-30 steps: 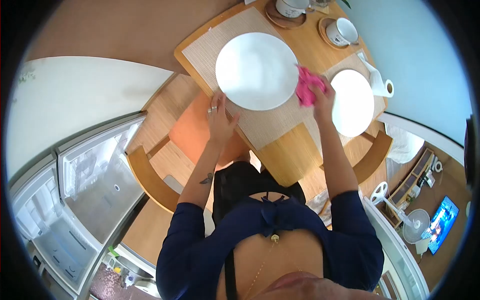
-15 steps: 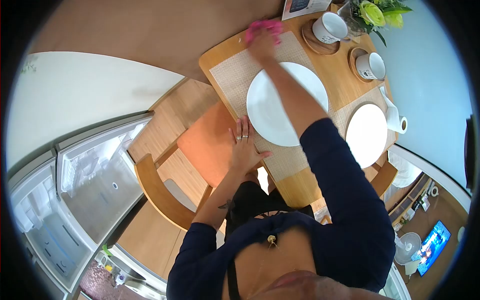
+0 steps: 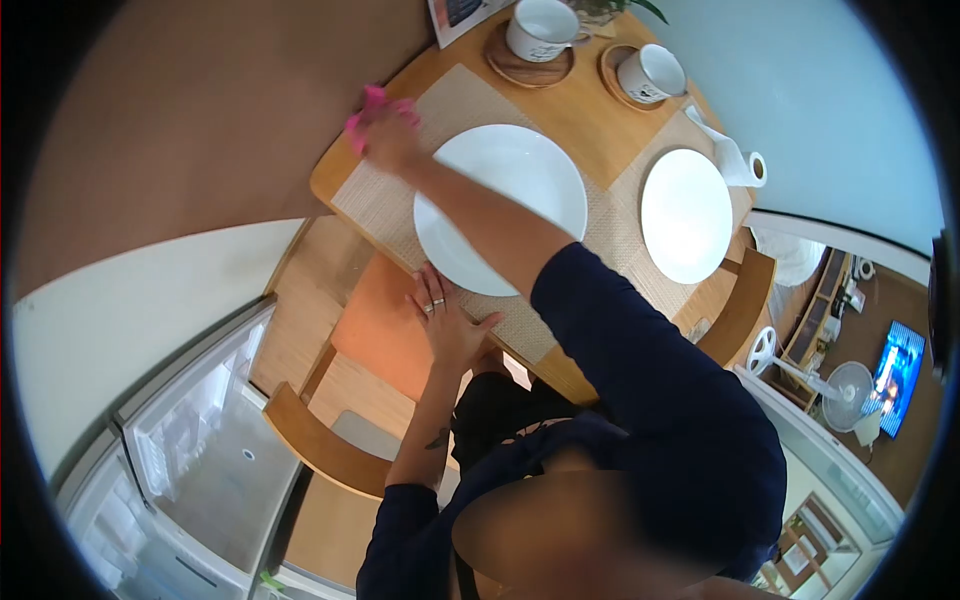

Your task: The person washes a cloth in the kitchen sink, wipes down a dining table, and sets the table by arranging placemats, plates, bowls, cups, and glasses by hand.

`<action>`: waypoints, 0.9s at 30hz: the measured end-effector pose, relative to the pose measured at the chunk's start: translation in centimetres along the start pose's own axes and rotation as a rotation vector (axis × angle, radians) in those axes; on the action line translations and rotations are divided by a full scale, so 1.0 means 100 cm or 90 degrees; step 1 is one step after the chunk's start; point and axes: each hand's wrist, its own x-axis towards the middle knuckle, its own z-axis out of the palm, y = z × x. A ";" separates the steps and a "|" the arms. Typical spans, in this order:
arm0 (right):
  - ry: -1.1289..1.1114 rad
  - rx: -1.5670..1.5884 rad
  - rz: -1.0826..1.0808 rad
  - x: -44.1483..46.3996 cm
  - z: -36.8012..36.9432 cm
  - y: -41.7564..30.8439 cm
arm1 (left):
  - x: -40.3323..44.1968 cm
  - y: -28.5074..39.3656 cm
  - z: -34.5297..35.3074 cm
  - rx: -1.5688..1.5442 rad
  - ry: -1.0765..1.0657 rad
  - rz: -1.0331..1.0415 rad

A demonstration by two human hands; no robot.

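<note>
My right hand (image 3: 392,138) is closed on a pink cloth (image 3: 372,112) at the table's far left edge, beside the woven placemat (image 3: 455,100). That forearm passes over a large white plate (image 3: 520,180) lying on the placemat. My left hand (image 3: 450,318) rests with spread fingers at the near table edge, just below the plate, holding nothing. To the right, a second white plate (image 3: 686,216) lies on another placemat (image 3: 625,205).
Two white cups (image 3: 541,32) (image 3: 650,75) stand on wooden saucers at the back. A paper roll (image 3: 745,167) lies at the right. Wooden chairs (image 3: 325,445) (image 3: 745,310) flank the table (image 3: 600,130). An open fridge (image 3: 215,450) is at lower left.
My right hand with the pink cloth has moved from beside the large plate's right side, across it, to the table's left edge. My left hand stays near the front edge; the view has shifted.
</note>
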 end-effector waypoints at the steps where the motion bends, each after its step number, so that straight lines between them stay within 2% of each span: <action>1: -0.157 0.022 -0.130 -0.012 -0.013 -0.014 | -0.001 0.000 0.001 0.001 -0.004 0.009; 2: -0.103 0.251 -0.156 -0.025 0.016 -0.028 | -0.001 -0.001 0.003 0.002 0.005 0.010; 4: -0.291 0.566 -0.056 -0.050 -0.034 -0.068 | 0.001 -0.002 0.006 0.006 0.012 0.020; 5: -0.378 0.708 -0.005 -0.057 -0.047 -0.075 | 0.001 -0.003 0.006 0.042 -0.044 0.004; 6: -0.370 0.709 0.002 -0.064 -0.054 -0.070 | -0.001 -0.004 0.005 0.077 -0.101 -0.013; 7: -0.324 0.838 0.048 -0.071 -0.064 -0.059 | -0.001 -0.006 0.001 0.077 -0.103 -0.004; 9: -0.271 1.072 0.162 -0.087 -0.092 -0.019 | 0.000 -0.017 -0.012 -0.089 0.033 0.084; 10: -0.262 1.180 0.233 -0.094 -0.113 0.015 | -0.001 -0.030 -0.011 -0.080 0.072 0.075; 11: -0.250 1.165 0.287 -0.102 -0.141 0.050 | 0.001 -0.043 -0.011 -0.071 0.111 0.067; 13: -0.169 1.079 0.395 -0.124 -0.189 0.116 | 0.026 -0.047 -0.032 -0.242 0.193 0.029; 14: -0.096 1.068 0.500 -0.136 -0.196 0.150 | 0.045 -0.036 -0.045 -0.216 0.241 0.025; 15: 0.038 0.998 0.544 -0.148 -0.214 0.169 | 0.070 -0.021 -0.057 -0.188 0.291 0.019; 18: 0.002 0.947 0.619 -0.172 -0.234 0.239 | 0.151 0.039 -0.078 -0.198 0.275 0.134; 21: 0.126 0.963 0.661 -0.180 -0.233 0.276 | 0.246 0.081 -0.057 -0.235 0.217 0.271; 23: 0.153 1.014 0.669 -0.182 -0.214 0.301 | 0.295 0.109 -0.049 -0.177 0.219 0.323; 25: 0.180 1.065 0.674 -0.175 -0.198 0.326 | 0.339 0.124 -0.037 -0.238 0.198 0.324; 27: 0.148 0.989 0.709 -0.163 -0.181 0.346 | 0.366 0.130 -0.028 -0.295 0.169 0.326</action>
